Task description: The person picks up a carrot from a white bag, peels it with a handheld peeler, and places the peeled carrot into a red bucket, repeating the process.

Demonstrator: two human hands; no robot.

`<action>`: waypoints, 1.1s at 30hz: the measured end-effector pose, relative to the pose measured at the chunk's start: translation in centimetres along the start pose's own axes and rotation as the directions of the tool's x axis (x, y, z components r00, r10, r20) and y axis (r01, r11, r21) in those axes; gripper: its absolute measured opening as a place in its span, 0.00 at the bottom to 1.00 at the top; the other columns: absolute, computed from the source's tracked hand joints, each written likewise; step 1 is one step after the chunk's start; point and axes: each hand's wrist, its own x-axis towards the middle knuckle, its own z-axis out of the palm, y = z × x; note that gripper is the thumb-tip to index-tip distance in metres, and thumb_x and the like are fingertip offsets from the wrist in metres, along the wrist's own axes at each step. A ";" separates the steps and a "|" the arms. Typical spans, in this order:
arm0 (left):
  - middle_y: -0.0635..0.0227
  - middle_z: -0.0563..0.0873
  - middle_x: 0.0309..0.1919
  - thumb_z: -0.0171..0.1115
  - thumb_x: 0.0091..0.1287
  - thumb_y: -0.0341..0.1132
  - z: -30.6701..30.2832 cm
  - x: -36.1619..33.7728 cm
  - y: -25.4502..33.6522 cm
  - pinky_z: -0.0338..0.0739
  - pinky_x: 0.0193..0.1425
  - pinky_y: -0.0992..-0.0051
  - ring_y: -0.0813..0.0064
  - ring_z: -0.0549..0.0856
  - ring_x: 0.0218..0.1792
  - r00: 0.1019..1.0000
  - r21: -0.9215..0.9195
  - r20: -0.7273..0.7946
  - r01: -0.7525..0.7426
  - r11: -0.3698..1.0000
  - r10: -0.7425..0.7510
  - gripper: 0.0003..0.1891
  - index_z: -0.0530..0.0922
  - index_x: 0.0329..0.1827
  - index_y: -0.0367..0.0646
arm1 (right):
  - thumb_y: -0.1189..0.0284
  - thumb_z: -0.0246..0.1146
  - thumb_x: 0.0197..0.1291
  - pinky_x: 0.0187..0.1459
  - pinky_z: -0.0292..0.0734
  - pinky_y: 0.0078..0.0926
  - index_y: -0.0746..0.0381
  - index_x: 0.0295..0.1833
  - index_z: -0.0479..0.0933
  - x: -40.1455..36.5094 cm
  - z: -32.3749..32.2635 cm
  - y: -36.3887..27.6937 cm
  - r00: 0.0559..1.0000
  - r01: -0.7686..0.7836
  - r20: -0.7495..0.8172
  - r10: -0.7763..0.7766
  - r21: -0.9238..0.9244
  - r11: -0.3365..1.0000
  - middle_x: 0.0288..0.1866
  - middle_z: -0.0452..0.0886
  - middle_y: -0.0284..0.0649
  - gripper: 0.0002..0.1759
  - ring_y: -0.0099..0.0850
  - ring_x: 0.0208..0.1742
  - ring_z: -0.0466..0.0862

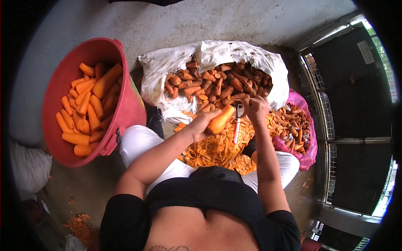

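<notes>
A thick peeled carrot (221, 119) is held in my left hand (202, 124), its upper end tilted to the right. Just right of it, my right hand (256, 109) is closed near a peeler (239, 112) whose blade end is beside the carrot; what its fingers grip is hard to make out. A knife with a red and white handle (237, 132) lies on the heap of orange peelings (213, 147) below my hands. Behind them, an open white sack (155, 75) holds unpeeled carrots (236, 84).
At the left stands a red tub (133, 109) with peeled carrots (88, 109). A pink bag (310, 144) of carrot pieces lies at the right, near a dark barred door (356, 108). White sacking (31, 167) sits at the far left, with scraps (79, 226) on the floor.
</notes>
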 end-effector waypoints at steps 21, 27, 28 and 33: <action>0.74 0.83 0.34 0.54 0.69 0.48 -2.2 1.6 0.2 0.80 0.36 0.76 0.78 0.83 0.33 0.975 0.019 -0.218 -0.042 0.999 0.046 0.15 0.77 0.46 0.48 | 0.71 0.65 0.51 0.26 0.61 0.28 0.59 0.10 0.71 2.2 -3.4 -9.2 0.967 0.146 0.160 -0.199 0.292 0.945 0.10 0.71 0.33 0.18 0.29 0.17 0.67; 0.75 0.83 0.34 0.52 0.71 0.45 -1.7 1.3 0.1 0.77 0.29 0.78 0.80 0.82 0.30 0.984 0.102 -0.159 -0.067 0.993 0.083 0.13 0.76 0.51 0.48 | 0.72 0.62 0.55 0.26 0.64 0.28 0.54 0.11 0.75 2.3 -1.6 -6.3 0.975 0.068 0.191 -0.109 0.210 0.975 0.09 0.73 0.30 0.19 0.23 0.15 0.66; 0.72 0.83 0.34 0.52 0.72 0.45 -2.3 1.5 -0.4 0.75 0.24 0.79 0.80 0.82 0.30 0.992 0.087 -0.118 -0.045 0.995 0.055 0.15 0.74 0.53 0.48 | 0.70 0.63 0.55 0.27 0.65 0.29 0.55 0.12 0.77 2.4 -0.8 -4.9 0.987 0.019 0.150 -0.051 0.211 0.977 0.10 0.73 0.32 0.18 0.25 0.15 0.68; 0.65 0.82 0.35 0.52 0.71 0.51 0.4 -0.2 0.6 0.74 0.22 0.80 0.79 0.82 0.31 1.000 0.081 0.004 -0.007 0.997 0.007 0.21 0.71 0.57 0.45 | 0.60 0.62 0.56 0.35 0.73 0.35 0.61 0.17 0.81 1.8 0.6 0.7 0.971 -0.082 0.221 0.095 -0.070 0.994 0.15 0.76 0.42 0.20 0.39 0.20 0.76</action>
